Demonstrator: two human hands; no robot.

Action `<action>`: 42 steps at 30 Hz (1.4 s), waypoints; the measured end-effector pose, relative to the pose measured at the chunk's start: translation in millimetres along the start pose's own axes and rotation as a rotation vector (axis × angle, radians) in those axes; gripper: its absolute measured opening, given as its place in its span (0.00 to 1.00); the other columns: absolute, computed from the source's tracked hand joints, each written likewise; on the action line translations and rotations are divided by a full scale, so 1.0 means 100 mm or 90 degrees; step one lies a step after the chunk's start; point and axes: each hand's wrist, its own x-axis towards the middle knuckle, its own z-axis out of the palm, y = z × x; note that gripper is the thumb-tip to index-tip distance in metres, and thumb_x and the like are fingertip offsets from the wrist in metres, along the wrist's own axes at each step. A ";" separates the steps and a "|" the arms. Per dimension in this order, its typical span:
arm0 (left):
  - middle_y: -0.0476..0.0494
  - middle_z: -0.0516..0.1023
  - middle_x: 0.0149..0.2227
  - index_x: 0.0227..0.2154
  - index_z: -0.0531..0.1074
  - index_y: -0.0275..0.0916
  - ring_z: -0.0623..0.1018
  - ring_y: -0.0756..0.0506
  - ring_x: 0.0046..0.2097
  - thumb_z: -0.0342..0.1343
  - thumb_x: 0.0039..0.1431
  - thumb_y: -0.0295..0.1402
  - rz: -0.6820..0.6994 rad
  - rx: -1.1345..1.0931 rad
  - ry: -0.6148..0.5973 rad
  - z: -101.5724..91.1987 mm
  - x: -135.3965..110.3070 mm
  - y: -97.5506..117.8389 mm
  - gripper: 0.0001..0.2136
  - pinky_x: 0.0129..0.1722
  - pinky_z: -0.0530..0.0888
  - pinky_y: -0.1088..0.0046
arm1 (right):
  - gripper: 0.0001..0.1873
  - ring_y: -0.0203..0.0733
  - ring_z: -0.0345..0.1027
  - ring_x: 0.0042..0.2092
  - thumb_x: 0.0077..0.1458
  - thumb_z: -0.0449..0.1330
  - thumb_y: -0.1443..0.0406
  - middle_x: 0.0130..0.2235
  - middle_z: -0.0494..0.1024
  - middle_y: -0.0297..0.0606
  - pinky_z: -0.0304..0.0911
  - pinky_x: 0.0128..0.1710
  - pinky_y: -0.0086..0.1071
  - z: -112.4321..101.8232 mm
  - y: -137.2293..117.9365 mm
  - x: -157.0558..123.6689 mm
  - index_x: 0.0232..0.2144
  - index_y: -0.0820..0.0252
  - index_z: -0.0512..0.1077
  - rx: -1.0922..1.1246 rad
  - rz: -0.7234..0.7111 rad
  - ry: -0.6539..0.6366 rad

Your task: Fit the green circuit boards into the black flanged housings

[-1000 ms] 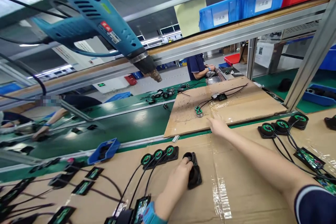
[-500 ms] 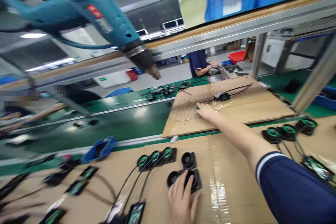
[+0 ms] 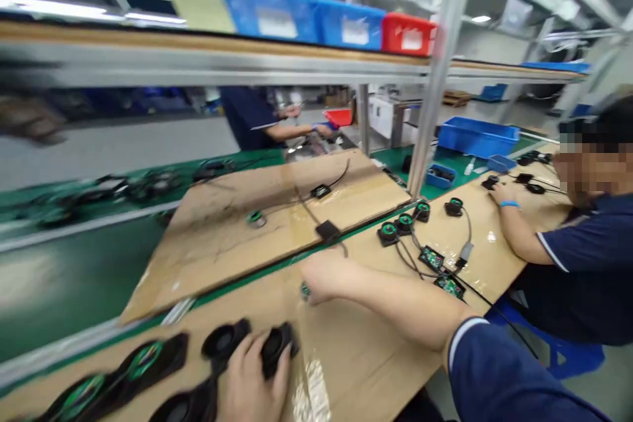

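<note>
My right hand is closed in a loose fist just above the near cardboard-covered table. A small green-ringed round part shows at its lower edge. A thin black cable runs from the hand up to a small black module. My left hand is at the bottom edge, its fingers pressed over a black round housing, with a second black housing just to its left. The picture is smeared by motion.
A cardboard sheet lies on the green conveyor and carries another green-ringed part. Several green-ringed parts with circuit boards lie to the right. A co-worker sits at right beside a metal post. Another person works across the line.
My right hand has come back from the far cardboard sheet to the near table with the green-ringed part and its cable. The view swung right; the hanging heat gun has left the picture.
</note>
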 end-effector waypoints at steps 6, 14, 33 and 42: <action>0.29 0.73 0.57 0.65 0.55 0.35 0.75 0.35 0.59 0.61 0.61 0.39 -0.197 -0.136 -0.012 0.16 -0.04 0.17 0.34 0.59 0.73 0.51 | 0.18 0.56 0.77 0.42 0.51 0.67 0.54 0.40 0.81 0.55 0.71 0.42 0.41 0.68 -0.13 -0.54 0.35 0.64 0.79 0.095 0.161 0.032; 0.37 0.77 0.53 0.54 0.68 0.39 0.76 0.38 0.56 0.64 0.58 0.35 -0.220 -0.160 -0.001 0.08 -0.04 0.18 0.22 0.58 0.73 0.54 | 0.23 0.50 0.70 0.55 0.58 0.64 0.64 0.53 0.76 0.49 0.65 0.59 0.45 0.98 0.08 -0.56 0.56 0.60 0.72 0.282 -0.055 0.134; 0.38 0.78 0.53 0.54 0.68 0.40 0.78 0.38 0.54 0.66 0.57 0.37 -0.223 -0.157 0.002 0.05 0.00 0.20 0.23 0.58 0.74 0.55 | 0.19 0.47 0.74 0.48 0.52 0.69 0.65 0.47 0.81 0.44 0.69 0.52 0.43 0.90 -0.01 -0.55 0.48 0.60 0.77 0.400 0.030 0.236; 0.32 0.74 0.57 0.58 0.65 0.39 0.73 0.36 0.59 0.61 0.62 0.34 -0.061 -0.089 0.030 0.06 -0.01 0.25 0.23 0.61 0.72 0.49 | 0.23 0.49 0.74 0.54 0.59 0.66 0.60 0.52 0.79 0.47 0.72 0.57 0.44 1.03 -0.43 -0.65 0.56 0.57 0.73 0.410 -0.088 0.474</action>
